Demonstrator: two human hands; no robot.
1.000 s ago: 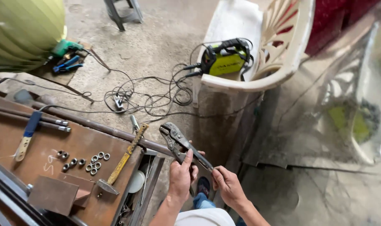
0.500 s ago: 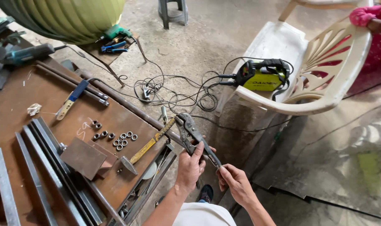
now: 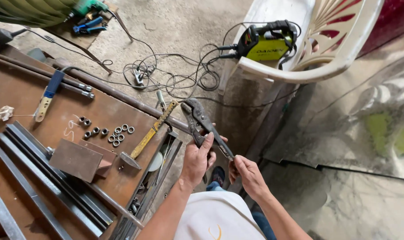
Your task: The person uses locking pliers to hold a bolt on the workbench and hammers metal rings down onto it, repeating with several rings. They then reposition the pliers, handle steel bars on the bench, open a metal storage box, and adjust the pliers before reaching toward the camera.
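Observation:
Both my hands hold a pair of dark locking pliers (image 3: pixel 197 120) in front of me, beside the right edge of a rusty metal workbench (image 3: pixel 28 102). My left hand (image 3: pixel 198 160) is wrapped around the pliers' body just below the jaws. My right hand (image 3: pixel 247 173) pinches the lower end of the handle. The jaws point up and away from me and look empty. A chipping hammer with a yellow handle (image 3: pixel 152 133) lies on the bench just left of the pliers.
Several nuts (image 3: pixel 113 132), a flat steel plate (image 3: pixel 75 159), angle bars (image 3: pixel 42 186), rods and a blue-handled tool (image 3: pixel 48 94) lie on the bench. A yellow welding machine (image 3: pixel 266 42) sits on a white plastic chair (image 3: pixel 335 49), with tangled cables (image 3: pixel 166 75) on the concrete floor.
My head view has swung so the bench and the pliers sit more central. Both hands keep their hold on the pliers, which stay in about the same place by the bench edge.

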